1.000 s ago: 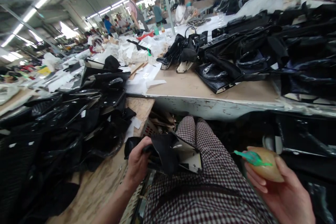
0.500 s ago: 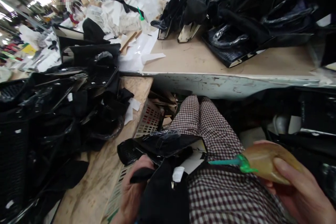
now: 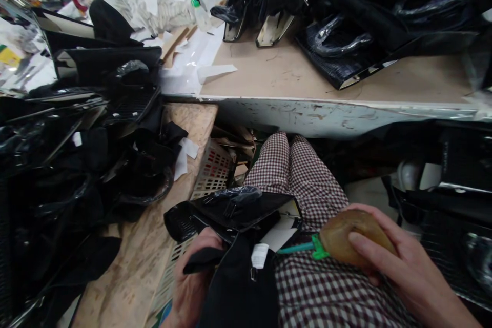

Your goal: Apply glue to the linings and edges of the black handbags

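Observation:
A black handbag [image 3: 234, 215] lies across my lap with its dark lining pulled out toward me. My left hand [image 3: 198, 271] grips the bag's left side, fingers partly hidden by black fabric. A small white label [image 3: 260, 256] and a zipper pull show on the lining. In my right hand [image 3: 388, 256] is a squeeze bottle of yellowish-brown glue [image 3: 353, 236], held on its side with the thumb on top. Its thin teal nozzle, wrapped in green at the base, points left, its tip close to the bag's right edge.
A pile of black bags [image 3: 96, 164] covers the marbled board [image 3: 154, 236] at left. Several black bags stand on the workbench [image 3: 269, 72] ahead, near a clear bottle with a green nozzle [image 3: 200, 13]. A plastic basket [image 3: 213, 169] stands beneath the board, beside my knees.
My right hand has moved left with the glue bottle, bringing the nozzle tip to the bag's edge. The left hand still holds the bag. The view has tilted down slightly.

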Demonstrator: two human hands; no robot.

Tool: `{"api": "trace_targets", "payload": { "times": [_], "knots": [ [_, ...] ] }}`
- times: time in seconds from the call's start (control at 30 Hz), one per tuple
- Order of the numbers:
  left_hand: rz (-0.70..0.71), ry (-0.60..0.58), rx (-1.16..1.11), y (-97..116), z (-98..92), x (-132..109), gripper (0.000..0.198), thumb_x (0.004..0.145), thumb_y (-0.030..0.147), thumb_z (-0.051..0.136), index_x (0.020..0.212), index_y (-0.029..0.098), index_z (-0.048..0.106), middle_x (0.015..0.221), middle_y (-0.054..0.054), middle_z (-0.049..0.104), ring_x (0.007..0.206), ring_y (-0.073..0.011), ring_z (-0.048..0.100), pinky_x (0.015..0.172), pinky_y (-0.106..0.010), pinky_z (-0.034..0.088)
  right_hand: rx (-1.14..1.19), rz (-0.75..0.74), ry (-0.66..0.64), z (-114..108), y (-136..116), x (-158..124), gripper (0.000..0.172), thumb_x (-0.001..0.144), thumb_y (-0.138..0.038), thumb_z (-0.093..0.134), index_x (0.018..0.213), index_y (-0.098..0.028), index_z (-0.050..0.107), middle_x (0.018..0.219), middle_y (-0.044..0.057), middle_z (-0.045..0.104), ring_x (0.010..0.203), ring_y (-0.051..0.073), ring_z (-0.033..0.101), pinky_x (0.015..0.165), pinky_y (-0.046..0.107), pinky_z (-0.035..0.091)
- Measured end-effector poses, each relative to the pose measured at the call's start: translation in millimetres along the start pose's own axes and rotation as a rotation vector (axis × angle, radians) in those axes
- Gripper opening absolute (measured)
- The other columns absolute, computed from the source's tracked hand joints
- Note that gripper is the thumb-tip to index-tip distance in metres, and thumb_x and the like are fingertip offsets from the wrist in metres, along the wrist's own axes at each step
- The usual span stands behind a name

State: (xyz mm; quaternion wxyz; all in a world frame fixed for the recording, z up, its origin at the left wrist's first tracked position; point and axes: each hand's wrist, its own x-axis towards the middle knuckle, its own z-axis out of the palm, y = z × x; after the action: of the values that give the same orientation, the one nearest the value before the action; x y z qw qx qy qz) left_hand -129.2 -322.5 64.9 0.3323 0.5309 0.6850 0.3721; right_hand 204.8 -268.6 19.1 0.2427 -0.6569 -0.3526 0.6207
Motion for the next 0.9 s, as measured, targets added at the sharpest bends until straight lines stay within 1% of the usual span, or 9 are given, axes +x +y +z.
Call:
{"api": "trace_targets", "payload": {
  "times": [0.1, 0.23, 0.4, 0.5, 0.57, 0.67, 0.77, 0.83, 0.9],
  "knots": [
    [0.013, 0.045, -0.1, 2.2, 1.4, 1.1, 0.026, 0.091, 0.036, 0.063, 0.069, 0.023, 0.067, 0.072, 0.0, 0.067, 0.066, -0.0183, 0.062, 0.065, -0.028, 0.053, -0.02, -0.012, -0.024, 5.0, -4.8, -3.8, 0.056, 0.067, -0.062, 0.078, 0.11, -0.027, 0.069, 0.098, 0.008, 0.075, 0.079, 0.031, 0.07, 0.045, 0.027, 0.056],
    [0.006, 0.075, -0.187, 6.0, 4.5, 4.3, 0.025, 0.086, 0.037, 0.068, 0.066, 0.022, 0.069, 0.069, -0.001, 0.067, 0.065, -0.0191, 0.063, 0.065, -0.028, 0.053, -0.037, -0.014, -0.007, 10.9, -11.7, -8.2, 0.058, 0.07, -0.064, 0.074, 0.114, -0.027, 0.067, 0.097, 0.007, 0.075, 0.069, 0.027, 0.069, 0.039, 0.025, 0.052],
    [-0.062, 0.08, -0.271, 4.5, 7.0, 3.9, 0.02, 0.08, 0.035, 0.074, 0.066, 0.022, 0.07, 0.067, 0.0, 0.066, 0.062, -0.018, 0.06, 0.06, -0.026, 0.051, -0.172, -0.109, 0.063, 0.0, -10.1, -3.0, 0.049, 0.073, -0.058, 0.074, 0.109, -0.025, 0.069, 0.096, 0.004, 0.076, 0.084, 0.028, 0.071, 0.076, 0.032, 0.06],
    [-0.069, 0.085, -0.271, 2.8, 7.1, 4.0, 0.023, 0.083, 0.038, 0.072, 0.067, 0.022, 0.071, 0.069, -0.001, 0.066, 0.063, -0.0169, 0.059, 0.06, -0.024, 0.05, -0.205, -0.107, 0.121, -11.0, -4.2, 2.2, 0.053, 0.071, -0.06, 0.076, 0.111, -0.025, 0.069, 0.096, 0.004, 0.076, 0.083, 0.028, 0.07, 0.075, 0.032, 0.06],
    [-0.034, 0.087, -0.241, 3.4, 6.5, 8.3, 0.02, 0.085, 0.037, 0.07, 0.071, 0.023, 0.072, 0.072, -0.001, 0.067, 0.065, -0.0163, 0.06, 0.061, -0.022, 0.05, -0.17, -0.098, 0.165, -16.2, -0.2, 5.5, 0.057, 0.067, -0.06, 0.079, 0.111, -0.025, 0.07, 0.096, 0.004, 0.075, 0.081, 0.027, 0.069, 0.065, 0.029, 0.059],
    [0.112, 0.03, -0.13, 9.1, 2.2, 26.5, 0.015, 0.091, 0.03, 0.063, 0.082, 0.025, 0.073, 0.077, -0.001, 0.068, 0.071, -0.016, 0.063, 0.067, -0.021, 0.051, 0.087, -0.068, 0.267, -18.7, 1.8, 9.2, 0.059, 0.062, -0.056, 0.085, 0.109, -0.023, 0.07, 0.087, 0.005, 0.072, 0.062, 0.022, 0.063, 0.041, 0.025, 0.049],
    [0.38, -0.089, 0.191, 22.8, -5.5, 59.6, 0.021, 0.094, 0.021, 0.053, 0.094, 0.023, 0.073, 0.088, -0.006, 0.071, 0.079, -0.0173, 0.066, 0.071, -0.021, 0.05, 0.56, -0.106, 0.244, -17.5, -2.9, 9.4, 0.046, 0.07, -0.054, 0.079, 0.098, -0.018, 0.071, 0.062, 0.003, 0.06, 0.044, 0.015, 0.047, 0.033, 0.024, 0.04],
    [0.488, -0.155, 0.489, 37.2, -8.6, 87.4, 0.022, 0.092, 0.02, 0.053, 0.099, 0.022, 0.074, 0.093, -0.009, 0.073, 0.082, -0.0194, 0.067, 0.071, -0.023, 0.047, 0.83, -0.171, 0.2, -17.6, -8.3, 7.1, 0.043, 0.078, -0.054, 0.071, 0.098, -0.016, 0.071, 0.067, 0.005, 0.06, 0.043, 0.012, 0.041, 0.033, 0.023, 0.039],
    [0.436, -0.162, 0.668, 54.5, -7.2, 117.2, 0.017, 0.089, 0.022, 0.058, 0.091, 0.021, 0.075, 0.076, -0.007, 0.07, 0.07, -0.0192, 0.063, 0.062, -0.024, 0.042, 1.01, -0.196, 0.188, -19.0, -13.3, 3.9, 0.047, 0.081, -0.055, 0.065, 0.104, -0.014, 0.071, 0.086, 0.01, 0.064, 0.045, 0.009, 0.04, 0.033, 0.021, 0.04]
  ]
}}
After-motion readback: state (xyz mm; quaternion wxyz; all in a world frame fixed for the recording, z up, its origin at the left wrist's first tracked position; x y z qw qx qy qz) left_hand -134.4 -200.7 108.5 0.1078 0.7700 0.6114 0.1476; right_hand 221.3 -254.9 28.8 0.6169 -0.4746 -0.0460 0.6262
